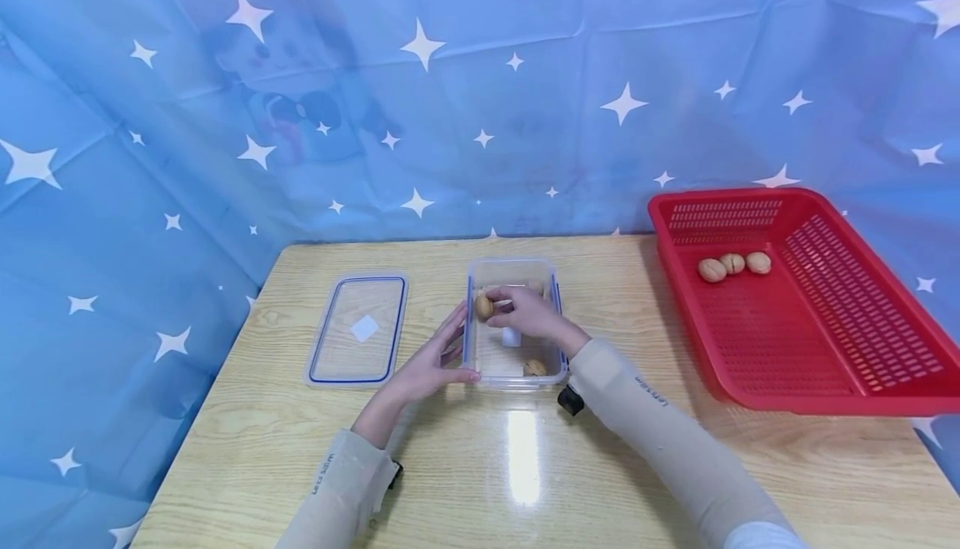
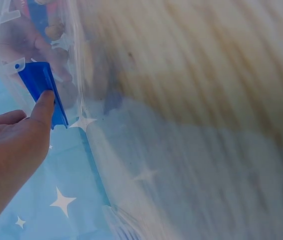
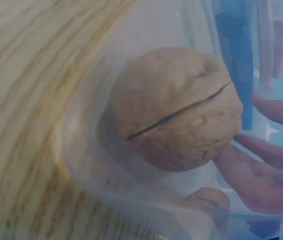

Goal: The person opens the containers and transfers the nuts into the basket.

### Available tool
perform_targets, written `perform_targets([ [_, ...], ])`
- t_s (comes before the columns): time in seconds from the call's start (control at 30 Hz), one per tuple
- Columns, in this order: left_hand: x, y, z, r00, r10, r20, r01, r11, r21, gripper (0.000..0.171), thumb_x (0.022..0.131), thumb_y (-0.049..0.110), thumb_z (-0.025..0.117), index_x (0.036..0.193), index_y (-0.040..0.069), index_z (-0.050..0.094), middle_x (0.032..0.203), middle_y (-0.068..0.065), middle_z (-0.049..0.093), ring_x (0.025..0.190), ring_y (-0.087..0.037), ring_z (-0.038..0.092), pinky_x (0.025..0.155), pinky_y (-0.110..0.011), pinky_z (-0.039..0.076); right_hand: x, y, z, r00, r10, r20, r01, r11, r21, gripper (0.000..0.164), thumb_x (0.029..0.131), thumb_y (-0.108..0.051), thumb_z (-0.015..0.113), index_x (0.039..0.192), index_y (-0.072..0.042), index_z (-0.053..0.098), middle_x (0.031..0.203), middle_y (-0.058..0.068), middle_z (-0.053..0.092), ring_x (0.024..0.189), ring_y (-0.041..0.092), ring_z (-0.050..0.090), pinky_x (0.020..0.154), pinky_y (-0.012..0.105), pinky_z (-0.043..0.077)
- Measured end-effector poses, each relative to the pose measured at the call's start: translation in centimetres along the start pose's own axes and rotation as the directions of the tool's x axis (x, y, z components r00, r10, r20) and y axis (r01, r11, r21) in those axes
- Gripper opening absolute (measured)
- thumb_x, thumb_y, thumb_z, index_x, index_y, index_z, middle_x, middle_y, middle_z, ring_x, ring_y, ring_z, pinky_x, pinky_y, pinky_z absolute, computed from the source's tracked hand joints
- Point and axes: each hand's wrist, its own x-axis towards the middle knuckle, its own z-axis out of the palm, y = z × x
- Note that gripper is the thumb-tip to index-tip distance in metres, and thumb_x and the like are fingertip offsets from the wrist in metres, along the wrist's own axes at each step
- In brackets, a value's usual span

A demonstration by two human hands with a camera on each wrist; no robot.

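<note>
A clear plastic container [image 1: 517, 381] with blue side latches stands on the table. My right hand [image 1: 525, 311] reaches into it and pinches a walnut [image 1: 484, 307] near the left wall. Another walnut [image 1: 534, 368] lies in the front right corner, and one [image 1: 536, 286] shows faintly at the back. Close to the camera in the right wrist view, a large seamed walnut [image 3: 176, 110] covers part of the scene beside the right fingers [image 3: 261, 170]. Along the container's left side rests my left hand [image 1: 423, 370], fingers extended; in the left wrist view a fingertip touches a blue latch [image 2: 39, 82].
A clear lid [image 1: 356, 357] with a blue seal lies flat on the left of the table. To the right stands a red plastic basket [image 1: 780, 341] with three walnuts [image 1: 732, 263] at its far end. A blue starry cloth [image 1: 480, 99] hangs behind the table [image 1: 465, 474].
</note>
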Motion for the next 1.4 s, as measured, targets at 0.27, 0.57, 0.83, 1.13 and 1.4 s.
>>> perform_targets([
  [0.27, -0.02, 0.00, -0.02, 1.000, -0.004, -0.002, 0.004, 1.000, 0.002, 0.102, 0.088, 0.001, 0.073, 0.162, 0.017, 0.004, 0.170, -0.001, -0.004, 0.155, -0.035, 0.013, 0.127, -0.048, 0.024, -0.10, -0.31, 0.09, 1.000, 0.025, -0.017, -0.026, 0.999, -0.048, 0.052, 0.092, -0.015, 0.071, 0.140, -0.002, 0.054, 0.139, 0.017, 0.059, 0.120, 0.033, 0.064, 0.101, 0.042, 0.057],
  [0.57, 0.04, -0.09, -0.01, 1.000, 0.006, 0.001, -0.006, 1.000, -0.004, 0.104, 0.087, 0.003, 0.074, 0.162, 0.016, 0.004, 0.170, -0.001, -0.004, 0.155, -0.035, 0.012, 0.127, -0.047, 0.023, -0.39, -0.35, -0.12, 1.000, 0.012, -0.012, -0.012, 0.999, -0.049, 0.050, 0.089, -0.021, 0.075, 0.134, -0.004, 0.061, 0.124, 0.015, 0.068, 0.110, 0.029, 0.068, 0.093, 0.039, 0.060],
  [0.83, -0.01, -0.12, 0.00, 1.000, 0.004, -0.003, -0.004, 1.000, 0.008, 0.103, 0.087, 0.003, 0.074, 0.162, 0.020, 0.006, 0.170, 0.001, -0.003, 0.155, -0.034, 0.013, 0.127, -0.047, 0.025, -0.47, -0.61, -0.08, 1.000, 0.016, -0.023, -0.016, 1.000, 0.013, 0.041, 0.090, -0.017, 0.074, 0.128, -0.003, 0.065, 0.117, 0.013, 0.072, 0.097, 0.023, 0.071, 0.084, 0.034, 0.062],
  [1.13, -0.08, 0.07, -0.09, 1.000, 0.007, -0.002, -0.006, 1.000, 0.005, 0.103, 0.087, 0.003, 0.074, 0.162, 0.018, 0.005, 0.170, -0.002, -0.004, 0.155, -0.035, 0.012, 0.126, -0.047, 0.025, -0.31, -0.47, -0.15, 0.999, -0.028, -0.047, 0.027, 1.000, -0.016, 0.040, 0.089, -0.017, 0.075, 0.126, -0.003, 0.067, 0.113, 0.013, 0.073, 0.097, 0.023, 0.070, 0.085, 0.034, 0.061],
  [1.4, -0.03, 0.07, -0.11, 1.000, 0.010, 0.007, -0.010, 1.000, -0.002, 0.104, 0.086, 0.003, 0.075, 0.162, 0.016, 0.004, 0.170, -0.003, -0.005, 0.155, -0.037, 0.012, 0.127, -0.048, 0.023, -0.39, -0.42, -0.12, 0.997, -0.034, -0.062, 0.034, 0.999, 0.005, 0.039, 0.089, -0.018, 0.075, 0.126, -0.006, 0.068, 0.117, 0.013, 0.072, 0.103, 0.027, 0.070, 0.088, 0.036, 0.062],
])
